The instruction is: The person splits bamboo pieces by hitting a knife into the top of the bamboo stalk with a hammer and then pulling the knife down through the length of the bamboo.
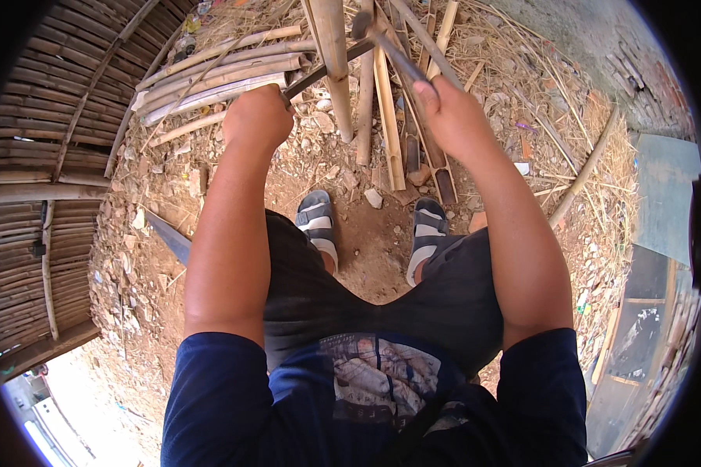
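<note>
My left hand point(257, 117) is closed around the handle of a long dark machete point(310, 80). Its blade slants away to the right and crosses an upright bamboo pole point(336, 97), coming out on the pole's far side. The pole looks split toward its top, which runs out of view. In my closed right hand point(453, 117) is a hammer point(401, 58), its dark head just above the blade's tip end. Whether the head touches the blade I cannot tell.
Bamboo poles point(226, 82) lie stacked at the far left. Split bamboo lengths point(389, 124) lie beyond my right foot. A flat dark blade-like piece point(170, 237) rests by my left forearm. A woven bamboo wall point(31, 257) stands left, a rough wall point(600, 54) at far right.
</note>
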Tool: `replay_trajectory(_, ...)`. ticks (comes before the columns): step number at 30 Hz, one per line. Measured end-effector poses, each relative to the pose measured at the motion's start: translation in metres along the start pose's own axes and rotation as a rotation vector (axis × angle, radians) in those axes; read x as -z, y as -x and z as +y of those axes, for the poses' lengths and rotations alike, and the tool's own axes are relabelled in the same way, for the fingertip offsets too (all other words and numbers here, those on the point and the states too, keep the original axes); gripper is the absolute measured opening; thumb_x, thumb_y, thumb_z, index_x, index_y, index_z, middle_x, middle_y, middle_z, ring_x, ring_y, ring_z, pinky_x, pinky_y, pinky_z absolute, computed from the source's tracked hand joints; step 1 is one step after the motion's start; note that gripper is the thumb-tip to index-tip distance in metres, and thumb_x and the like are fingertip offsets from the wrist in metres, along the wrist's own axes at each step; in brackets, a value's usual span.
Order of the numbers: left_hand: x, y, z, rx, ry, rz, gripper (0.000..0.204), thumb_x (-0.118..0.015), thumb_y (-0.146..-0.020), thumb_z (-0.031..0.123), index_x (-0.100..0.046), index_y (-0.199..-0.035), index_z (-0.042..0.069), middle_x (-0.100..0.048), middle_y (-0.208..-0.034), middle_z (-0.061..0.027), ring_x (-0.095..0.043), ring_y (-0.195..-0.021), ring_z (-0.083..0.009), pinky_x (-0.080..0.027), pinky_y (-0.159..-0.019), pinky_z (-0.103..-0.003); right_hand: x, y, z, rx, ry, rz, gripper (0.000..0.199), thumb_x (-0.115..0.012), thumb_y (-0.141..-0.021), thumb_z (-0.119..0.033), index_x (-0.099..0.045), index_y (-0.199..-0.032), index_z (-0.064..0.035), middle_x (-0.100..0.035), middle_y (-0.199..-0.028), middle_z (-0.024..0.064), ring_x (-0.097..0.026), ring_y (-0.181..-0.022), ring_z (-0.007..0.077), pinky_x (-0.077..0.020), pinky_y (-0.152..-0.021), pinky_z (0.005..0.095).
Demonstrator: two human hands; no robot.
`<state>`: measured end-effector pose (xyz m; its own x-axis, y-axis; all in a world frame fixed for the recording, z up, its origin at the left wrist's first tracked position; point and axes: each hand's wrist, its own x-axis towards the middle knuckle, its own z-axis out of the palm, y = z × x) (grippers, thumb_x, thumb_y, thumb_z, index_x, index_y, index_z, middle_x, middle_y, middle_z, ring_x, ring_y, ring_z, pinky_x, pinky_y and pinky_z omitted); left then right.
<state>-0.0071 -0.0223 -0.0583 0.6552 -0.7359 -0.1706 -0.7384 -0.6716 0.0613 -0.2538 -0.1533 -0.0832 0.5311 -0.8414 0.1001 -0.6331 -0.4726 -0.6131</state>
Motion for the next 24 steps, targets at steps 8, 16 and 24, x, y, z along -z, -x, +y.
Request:
replay_trajectory(8, -0.007, 0.004, 0.002, -0.002, 0.009, -0.023, 0.034, -0.071, -0.094, 0.036, -0.072, -0.118, 0.013, -0.074, -0.117, -0.0131, -0.071, -0.111, -0.0328, -0.058, -0.092, -0.045, 0.028, -0.001, -0.015, -0.008, -0.089, 0.033, 0.058, -0.046, -0.108, -0.053, -0.063, -0.092, 0.0005, -0.065, -0.075, 0.0194, -0.065, -0.073, 0.0394, -0.0506, -0.071, 0.0494)
replay_trajectory(16, -0.009, 0.000, 0.008, -0.037, 0.008, 0.008, 0.031, -0.072, -0.092, 0.034, -0.073, -0.114, 0.011, -0.075, -0.111, -0.0143, -0.071, -0.108, -0.0339, -0.057, -0.091, -0.046, 0.012, -0.003, 0.012, -0.068, 0.061, -0.054, 0.057, -0.044, -0.109, -0.050, -0.063, -0.096, 0.0017, -0.067, -0.078, 0.0223, -0.067, -0.075, 0.0412, -0.0513, -0.071, 0.0493)
replay_trajectory(24, -0.009, -0.006, -0.027, -0.109, 0.161, -0.033, 0.048, -0.085, -0.079, 0.043, -0.073, -0.107, 0.006, -0.076, -0.104, -0.0154, -0.072, -0.101, -0.0349, -0.057, -0.088, -0.045, 0.024, -0.007, 0.007, -0.096, -0.108, -0.035, 0.060, -0.046, -0.107, -0.055, -0.066, -0.099, 0.0007, -0.066, -0.078, 0.0187, -0.066, -0.076, 0.0366, -0.0508, -0.074, 0.0480)
